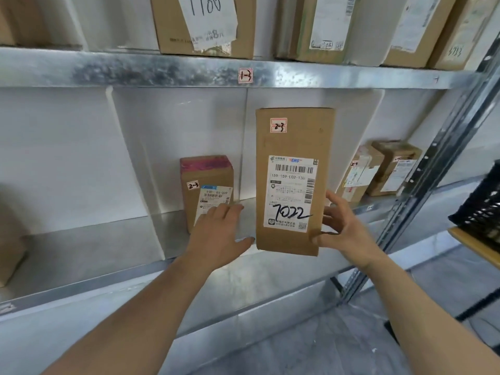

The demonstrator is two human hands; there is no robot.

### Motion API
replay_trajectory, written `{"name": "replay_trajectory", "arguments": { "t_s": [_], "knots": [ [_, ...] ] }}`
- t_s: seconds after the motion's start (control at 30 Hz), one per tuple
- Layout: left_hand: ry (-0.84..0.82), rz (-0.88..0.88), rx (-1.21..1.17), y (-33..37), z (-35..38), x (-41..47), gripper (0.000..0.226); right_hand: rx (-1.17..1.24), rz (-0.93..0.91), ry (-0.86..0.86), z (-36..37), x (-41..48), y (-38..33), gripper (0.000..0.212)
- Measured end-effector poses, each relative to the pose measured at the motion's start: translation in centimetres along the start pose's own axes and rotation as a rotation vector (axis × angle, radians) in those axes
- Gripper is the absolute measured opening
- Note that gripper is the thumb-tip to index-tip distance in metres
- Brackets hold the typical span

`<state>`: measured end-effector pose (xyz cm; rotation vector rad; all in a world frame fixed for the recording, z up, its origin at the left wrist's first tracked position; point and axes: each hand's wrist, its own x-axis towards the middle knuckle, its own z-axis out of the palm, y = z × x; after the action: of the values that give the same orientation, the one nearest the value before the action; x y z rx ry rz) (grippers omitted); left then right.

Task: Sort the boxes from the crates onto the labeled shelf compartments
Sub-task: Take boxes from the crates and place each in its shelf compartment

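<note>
The right hand (343, 226) is pinching the tall box (292, 142) marked 2-3 at its lower right edge, thumb in front and fingers behind. Just left of that grip, the left hand (219, 231) is hovering with fingers spread, before a smaller 2-3 box (208, 174). I'd say this one is nearly placed. Whether more are waiting in the black crate (484, 207), right of the grip, I cannot tell.

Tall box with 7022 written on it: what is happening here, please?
A person is placing the tall box, tagged 2-3, upright on the shelf, beside a small box also tagged 2-3. The right grip touches its right edge; whether it really holds is unclear. The left grip is open, by its lower left corner.
</note>
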<state>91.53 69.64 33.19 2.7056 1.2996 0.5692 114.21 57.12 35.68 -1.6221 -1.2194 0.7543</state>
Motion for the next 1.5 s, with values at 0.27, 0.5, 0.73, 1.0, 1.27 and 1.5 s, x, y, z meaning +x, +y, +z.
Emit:
{"name": "replay_trajectory", "arguments": {
  "t_s": [0.27,0.5,0.73,1.0,1.27,1.5],
  "knots": [
    [-0.076,-0.122,0.002,0.8,3.1,3.6,0.074,0.007,0.049,-0.162,-2.5,8.4,2.8,0.1],
    [-0.253,-0.314,-0.272,3.3,5.7,8.0,0.081,0.081,0.037,-0.279,-3.8,14.7,4.8,0.103],
    [-0.119,-0.566,-0.497,5.0,8.7,12.6,0.052,0.053,0.065,-0.383,-3.6,20.1,7.9,0.105],
    [-0.092,-0.707,-0.437,5.9,12.5,13.5,0.042,-0.018,0.058,-0.421,-2.4,22.0,12.1,0.091],
    [-0.102,-0.712,-0.437,6.5,12.4,13.1,0.052,-0.185,0.035,-0.376,-2.4,22.3,13.1,0.083],
    [-0.126,-0.643,-0.265,7.8,10.6,8.6,0.069,-0.403,-0.008,-0.167,-3.3,16.9,11.7,0.089]
  ]
}}
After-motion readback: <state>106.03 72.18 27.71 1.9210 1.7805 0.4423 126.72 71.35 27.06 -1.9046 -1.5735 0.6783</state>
